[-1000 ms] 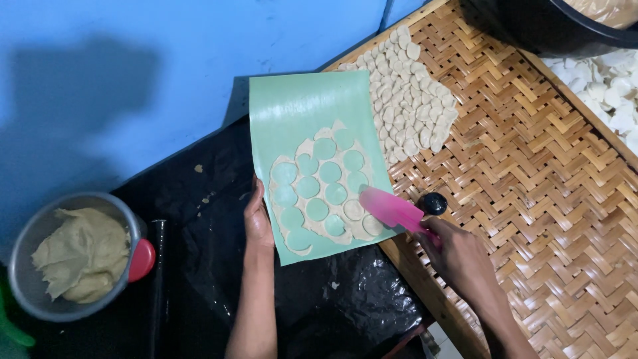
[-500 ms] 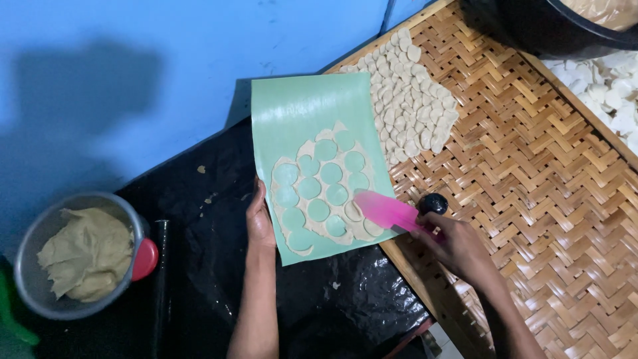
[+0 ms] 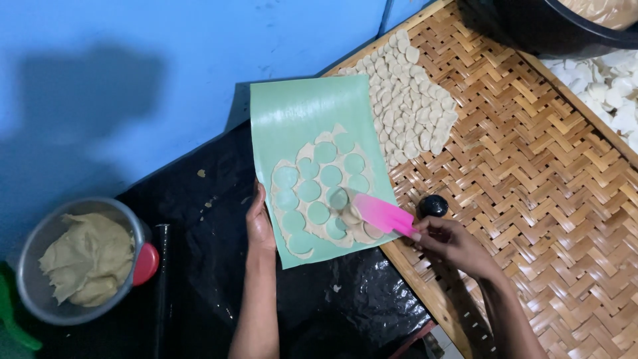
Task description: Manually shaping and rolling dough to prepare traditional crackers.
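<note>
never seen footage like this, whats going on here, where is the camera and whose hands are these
The camera sits on a person's head and looks down, so both hands are that person's own. The left hand presses on the edge of a green mat that carries a thin dough sheet with round holes cut out. The right hand holds a pink scraper against that dough. Beyond the mat, a woven bamboo tray holds a cluster of small dough rounds. At the left, a metal bowl holds a lump of dough. A small black cap lies by the right hand.
</note>
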